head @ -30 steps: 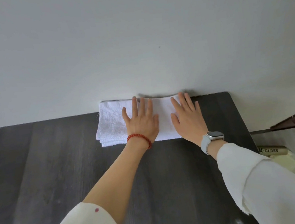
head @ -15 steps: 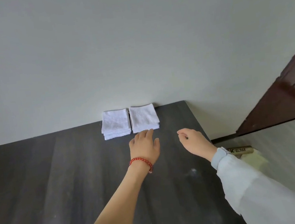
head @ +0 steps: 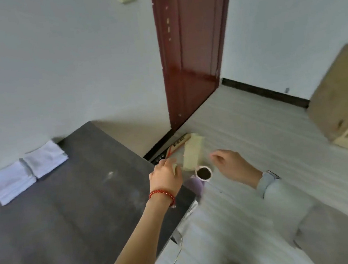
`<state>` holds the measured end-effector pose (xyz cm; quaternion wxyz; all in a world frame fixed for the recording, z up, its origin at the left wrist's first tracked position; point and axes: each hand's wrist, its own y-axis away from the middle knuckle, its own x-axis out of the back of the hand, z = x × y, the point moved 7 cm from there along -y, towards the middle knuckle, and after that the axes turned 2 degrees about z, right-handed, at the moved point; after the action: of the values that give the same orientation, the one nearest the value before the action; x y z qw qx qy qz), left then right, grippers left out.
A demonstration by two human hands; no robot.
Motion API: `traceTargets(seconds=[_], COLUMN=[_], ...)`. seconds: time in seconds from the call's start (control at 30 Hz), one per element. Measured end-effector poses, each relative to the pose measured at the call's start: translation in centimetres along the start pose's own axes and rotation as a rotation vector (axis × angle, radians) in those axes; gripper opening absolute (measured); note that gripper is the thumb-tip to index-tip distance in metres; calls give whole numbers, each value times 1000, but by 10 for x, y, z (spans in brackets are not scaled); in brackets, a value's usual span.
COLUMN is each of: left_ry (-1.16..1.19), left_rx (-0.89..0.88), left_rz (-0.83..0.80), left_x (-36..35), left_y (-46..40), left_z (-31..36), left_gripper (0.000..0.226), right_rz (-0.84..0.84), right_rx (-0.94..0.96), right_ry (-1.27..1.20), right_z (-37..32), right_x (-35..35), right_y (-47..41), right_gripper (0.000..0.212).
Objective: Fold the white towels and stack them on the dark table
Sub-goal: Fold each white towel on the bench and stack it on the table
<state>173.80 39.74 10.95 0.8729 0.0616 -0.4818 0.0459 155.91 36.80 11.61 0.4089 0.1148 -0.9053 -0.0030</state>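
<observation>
Both hands have left the far edge of the table and swung out to the right, and the view has turned with them toward the floor and door. Two stacks of folded white terry towels now sit side by side against the pale wall at the back of the dark wood-grain table [head: 73, 210]: the left stack [head: 10, 184] and the right stack [head: 45, 158], their inner edges touching. Tucked against the wall like that, they probably stay square and leave the table's front free for folding.

With a red bead bracelet at its wrist, the left hand [head: 166, 176] hangs just past the table's right edge, fingers loosely curled and holding nothing. Beyond it the right hand [head: 229, 164], with a grey wristwatch on that arm, hovers over the pale striped floor, fingers relaxed and also holding nothing. Judging by the reach, the person is likely going for another towel, though no unfolded one is in view.

On the floor between the hands stand one lilac cup [head: 198, 179] with a dark inside, one cream folded cloth [head: 193, 151] and one printed tube [head: 176, 144]. One dark red door [head: 192, 52] and one tan cabinet [head: 344, 100] stand behind.
</observation>
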Motion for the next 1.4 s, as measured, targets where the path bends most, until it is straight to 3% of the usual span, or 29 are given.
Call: traceTargets(seconds=[0.27,0.6,0.77,1.07,1.4], left_ry=[-33,-58,-50,4,-1], left_rx=[-505,-927,-1002,-996,-924], left_rz=[-178,-422,-476,-521,-639], left_x=[-157,-386,-461,-597,-740], left_y=[-19,7,-10,-159,-262], left_z=[295,693,819,1007,1157], left_gripper=[33,36,35,34,32], right_rz=[375,690,746,794,733], right_rx=[-374,-734,-799,-828,-895], right_ry=[-126,-155,-202,-220,-205], right_z=[238,542,644,803,964], right_x=[205,473,559,704,831], right_y=[95,219,204,91,-8], right_gripper=[28,28,28,27,26])
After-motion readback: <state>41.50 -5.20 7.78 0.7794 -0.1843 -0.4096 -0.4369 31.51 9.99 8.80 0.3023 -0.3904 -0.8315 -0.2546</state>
